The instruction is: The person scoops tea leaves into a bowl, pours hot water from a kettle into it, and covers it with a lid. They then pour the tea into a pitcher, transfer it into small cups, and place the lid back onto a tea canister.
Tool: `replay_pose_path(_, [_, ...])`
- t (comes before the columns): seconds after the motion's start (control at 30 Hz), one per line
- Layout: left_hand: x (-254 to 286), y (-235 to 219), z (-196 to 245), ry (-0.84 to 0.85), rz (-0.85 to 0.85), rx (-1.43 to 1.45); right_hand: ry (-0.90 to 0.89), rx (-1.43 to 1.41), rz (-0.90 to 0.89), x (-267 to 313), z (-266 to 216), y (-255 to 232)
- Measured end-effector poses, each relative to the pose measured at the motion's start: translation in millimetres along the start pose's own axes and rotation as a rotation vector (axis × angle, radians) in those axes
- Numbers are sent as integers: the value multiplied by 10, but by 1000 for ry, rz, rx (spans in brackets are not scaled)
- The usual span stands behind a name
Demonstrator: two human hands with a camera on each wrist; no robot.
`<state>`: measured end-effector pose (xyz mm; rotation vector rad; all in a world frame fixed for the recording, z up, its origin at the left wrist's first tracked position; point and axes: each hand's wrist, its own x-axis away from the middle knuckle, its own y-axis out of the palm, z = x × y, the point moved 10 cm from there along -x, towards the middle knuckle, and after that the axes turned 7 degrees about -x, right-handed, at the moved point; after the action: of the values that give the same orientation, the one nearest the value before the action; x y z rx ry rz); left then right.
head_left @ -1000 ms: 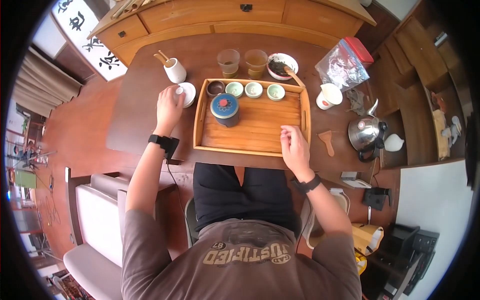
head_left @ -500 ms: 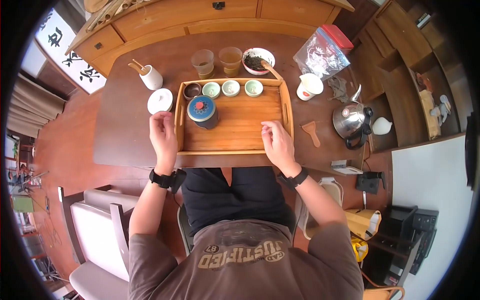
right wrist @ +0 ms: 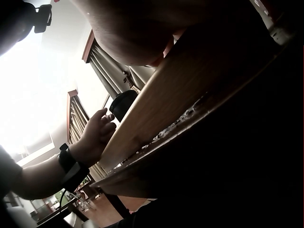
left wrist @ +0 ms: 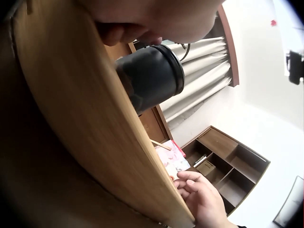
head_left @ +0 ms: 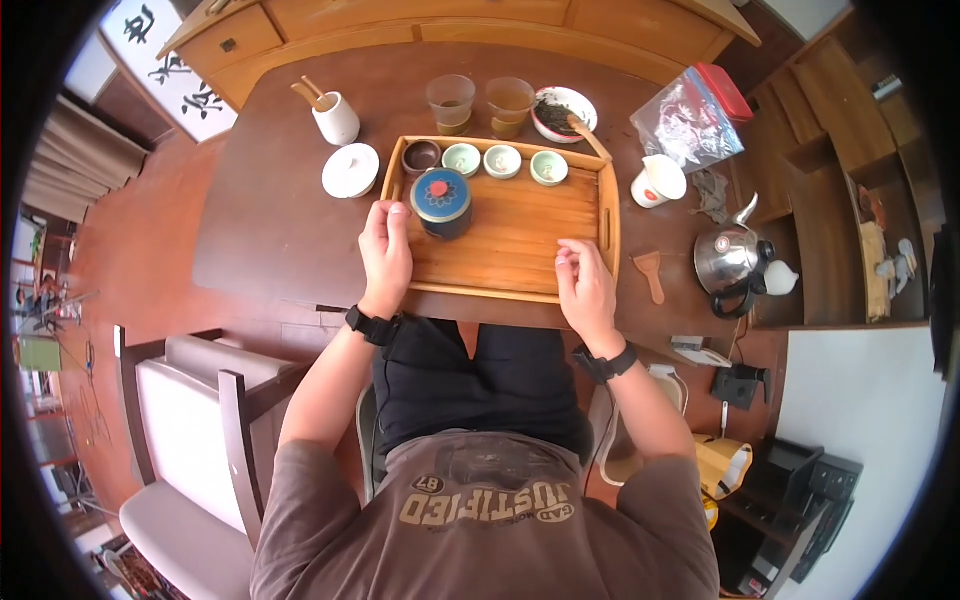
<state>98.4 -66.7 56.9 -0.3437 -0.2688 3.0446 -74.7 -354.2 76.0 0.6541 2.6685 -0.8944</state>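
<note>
My left hand (head_left: 387, 258) rests at the front left edge of a wooden tray (head_left: 505, 240), its fingers loosely bent by the rim. Over the tray's front right side lies my right hand (head_left: 585, 288), fingers relaxed and holding nothing. A dark jar (head_left: 443, 222) with a blue flower-patterned lid and red knob stands on the tray, just right of my left fingers. Behind it are a small brown cup (head_left: 421, 156) and three pale green teacups (head_left: 502, 161) in a row. Left of the tray sits a white lidded bowl (head_left: 350, 171).
Behind the tray stand two clear cups (head_left: 452, 105) and a bowl of tea leaves (head_left: 565, 112) with a wooden scoop. A white tool holder (head_left: 337, 120) is back left. To the right are a paper cup (head_left: 658, 182), a wooden scraper (head_left: 650, 278), and a steel kettle (head_left: 727, 257).
My left hand has left the white lidded bowl and come back and right to the tray's left edge. The right hand stays over the tray's front right. The head view has shifted.
</note>
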Motion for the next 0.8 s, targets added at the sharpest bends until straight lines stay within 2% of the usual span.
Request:
replay_pose_path(0.23, [33, 113, 128, 125, -68, -94, 40, -10, -20, 2, 53, 23])
replay_pose_path(0.3, [50, 228, 288, 283, -171, -289, 41, -7, -22, 9, 65, 25])
replay_pose_path(0.33, [40, 238, 298, 281, -171, -289, 38, -9, -23, 6, 60, 24])
replay_pose_path(0.4, [2, 289, 186, 133, -213, -175, 36, -11, -24, -4, 54, 22])
replay_pose_path(0.6, [-12, 394, 322, 164, -303, -224, 37, -11, -14, -1, 42, 14])
replay_pose_path(0.8, [2, 367, 304, 140, -275, -298, 26, -4, -11, -1, 38, 14])
